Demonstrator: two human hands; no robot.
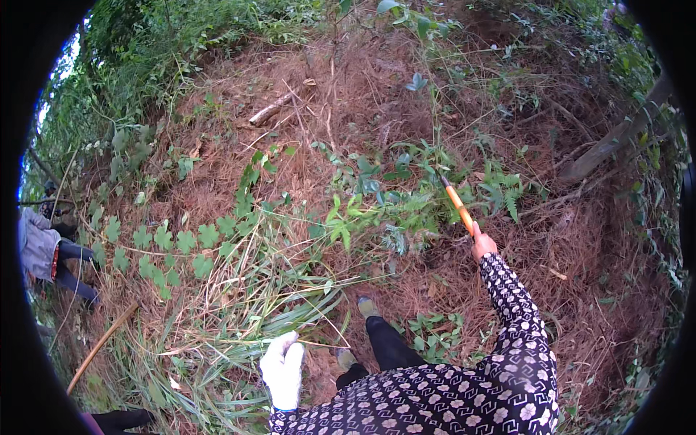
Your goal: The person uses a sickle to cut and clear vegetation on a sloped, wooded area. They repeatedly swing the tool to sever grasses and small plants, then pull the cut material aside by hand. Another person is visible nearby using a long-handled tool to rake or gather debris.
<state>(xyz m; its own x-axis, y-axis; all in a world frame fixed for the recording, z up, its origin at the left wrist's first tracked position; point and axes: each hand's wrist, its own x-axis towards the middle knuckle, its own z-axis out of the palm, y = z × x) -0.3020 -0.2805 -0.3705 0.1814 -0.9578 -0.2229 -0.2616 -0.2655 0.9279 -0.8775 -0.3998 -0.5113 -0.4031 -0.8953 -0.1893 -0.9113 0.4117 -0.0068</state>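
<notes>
My right hand is bare and closed around the orange handle of a long tool, which points up and away from me. The tool's dark far end sits among green leaves and a fern, so its blade or tip cannot be made out. My left hand, in a white glove, is raised near my body with the fingers partly curled; whether it grips anything cannot be told. A thin dry stem runs close beside its fingertips. Long cut-looking grass lies in a heap just beyond it.
Brown pine needles cover the slope. A short log lies uphill and a thick trunk leans at right. A person in a grey jacket is at far left, with another behind. A wooden stick and a dark-clad limb show at lower left.
</notes>
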